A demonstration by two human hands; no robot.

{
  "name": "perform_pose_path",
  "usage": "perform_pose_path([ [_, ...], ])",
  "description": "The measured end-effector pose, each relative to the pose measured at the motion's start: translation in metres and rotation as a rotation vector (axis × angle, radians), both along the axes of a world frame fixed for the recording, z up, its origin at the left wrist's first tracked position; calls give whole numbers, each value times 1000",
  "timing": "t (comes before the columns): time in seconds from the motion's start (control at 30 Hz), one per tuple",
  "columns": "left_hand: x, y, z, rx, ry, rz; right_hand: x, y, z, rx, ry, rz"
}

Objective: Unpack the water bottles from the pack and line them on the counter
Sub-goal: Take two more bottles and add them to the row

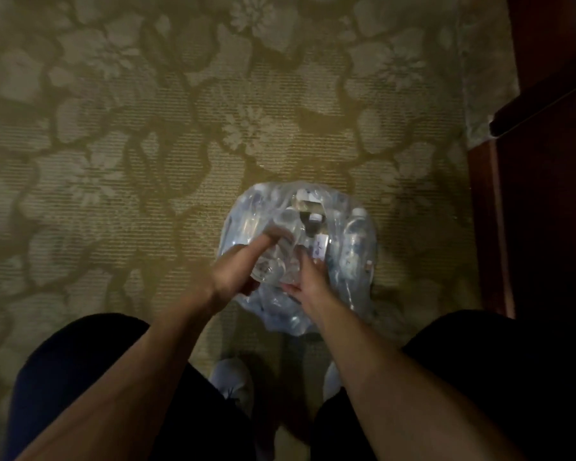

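A pack of water bottles (353, 287) wrapped in clear plastic film sits on the patterned carpet between my feet. One bottle with a white cap (356, 234) shows at the pack's right side. My left hand (236, 271) reaches into the middle of the pack, fingers pointing forward and curled around a clear bottle (273, 264) or the film there; blur hides which. On the near side of that same spot my right hand (308, 279) presses, fingers against the film and the bottle. Both hands meet over the pack's centre.
The olive carpet (147, 144) with a pale flower pattern fills the view. Dark wooden furniture (546, 194) rises along the right edge, close to the pack. My knees in dark shorts and my light shoes (233, 380) are at the bottom.
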State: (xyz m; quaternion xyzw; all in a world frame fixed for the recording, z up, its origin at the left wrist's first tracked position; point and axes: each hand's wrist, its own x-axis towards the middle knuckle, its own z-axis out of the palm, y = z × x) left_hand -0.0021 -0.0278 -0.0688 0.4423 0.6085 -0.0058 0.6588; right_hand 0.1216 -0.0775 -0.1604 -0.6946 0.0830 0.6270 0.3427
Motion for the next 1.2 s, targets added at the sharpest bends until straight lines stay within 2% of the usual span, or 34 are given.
perform_pose_path([
  [0.1, 14, -24, 50, -11, 0, 72, 14, -20, 61, 4, 92, -136],
  [0.23, 25, -47, 132, -70, -74, 158, 39, -47, 163, 1, 76, -74],
  [0.4, 38, -59, 251, -89, -122, 80, 62, -72, 308, 87, 68, -163],
  [0.5, 47, -60, 328, -68, -111, -21, 61, -84, 392, 173, -51, -230],
  [0.6, 60, -65, 390, -48, -153, -42, 66, -93, 462, 216, -198, -208],
  [0.7, 82, -76, 439, 32, -217, 52, 80, -98, 517, 240, -346, -231],
  [0.8, 106, -90, 480, 147, -315, 153, 93, -101, 567, 369, -449, -196],
  [0.93, 134, -97, 534, 257, -496, 265, 119, -105, 629, 521, -350, -291],
  [1.03, 149, -106, 578, 324, -586, 279, 140, -119, 680, 604, -264, -253],
  [1.1, 153, -115, 604, 334, -659, 266, 147, -135, 710, 671, -280, -235],
  [1.2, 154, -124, 643, 374, -769, 129, 152, -165, 747, 775, -345, -247],
])
